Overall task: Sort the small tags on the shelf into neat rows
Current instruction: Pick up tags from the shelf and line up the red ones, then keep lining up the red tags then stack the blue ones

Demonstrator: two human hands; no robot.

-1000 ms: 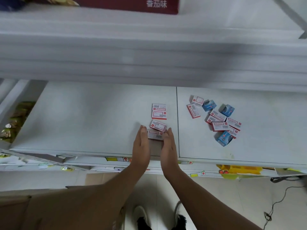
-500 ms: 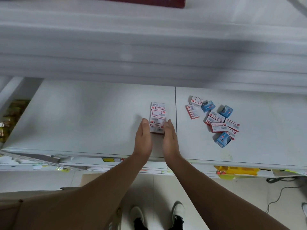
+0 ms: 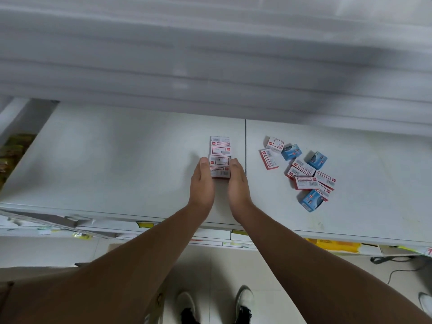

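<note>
Though every tag carries printed text and a barcode, I can read none of it at this resolution; I log only red-bordered white labels and blue ones. Both hands rest edge-down on the white shelf (image 3: 117,160), palms facing each other, fingers straight and together. Left hand (image 3: 202,183) presses against the left side of the near end of a red-and-white row of tags (image 3: 219,157); right hand (image 3: 237,183) presses against its right side, so the nearest tags sit squeezed between the two palms, neither hand curled around anything. That row runs straight away from me, four tags or so, edges aligned, just left of the dark seam (image 3: 245,160) dividing the shelf panels. Right of the seam, well apart from the hands, lies a loose heap (image 3: 304,174) of unsorted tags at mixed angles: several red-and-white ones overlapping, plus three blue tags, one (image 3: 291,152) near the back, one (image 3: 317,160) beside it, one (image 3: 312,199) nearest the front edge. Yellow strips (image 3: 143,224) show on the shelf's front lip; their print is illegible. Below, white shoes (image 3: 244,300) stand on a tiled floor.
</note>
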